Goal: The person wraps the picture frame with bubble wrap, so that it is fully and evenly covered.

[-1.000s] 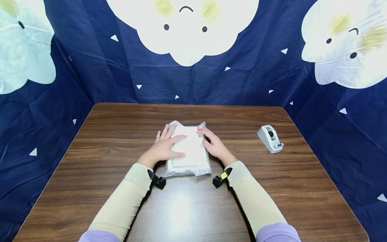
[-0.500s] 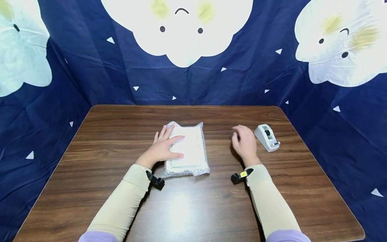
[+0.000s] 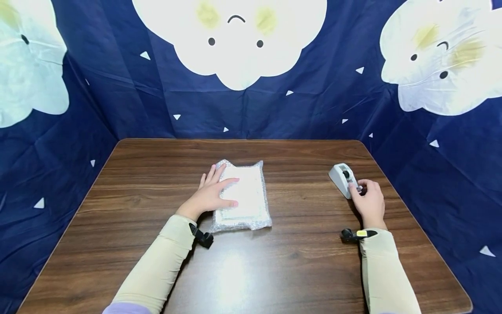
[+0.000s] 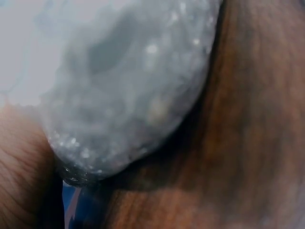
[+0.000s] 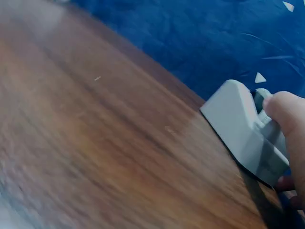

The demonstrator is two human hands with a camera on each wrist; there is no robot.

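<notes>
A flat white item wrapped in bubble wrap [image 3: 247, 192] lies near the middle of the table. My left hand [image 3: 209, 194] rests on its left side, fingers spread and thumb extended over the top. In the left wrist view, the blurred, crinkled edge of the bubble wrap [image 4: 128, 109] lies close over the wood. At the right stands a white tape dispenser [image 3: 339, 179] with a dark-cored roll. My right hand [image 3: 369, 201] is at its front cutter end, thumb and fingers curled around that end. The right wrist view shows the thumb [image 5: 286, 112] over the dispenser's top and fingertips low at its front.
The brown wooden table [image 3: 168, 165] has rounded far corners. Dark blue fabric [image 3: 129, 100] with white cloud shapes hangs behind it and at both sides. Each wrist wears a small black camera on a strap.
My right hand has left the package's right edge, moved right across the table and reached the tape dispenser's front end. The left hand has stayed on the bubble wrap.
</notes>
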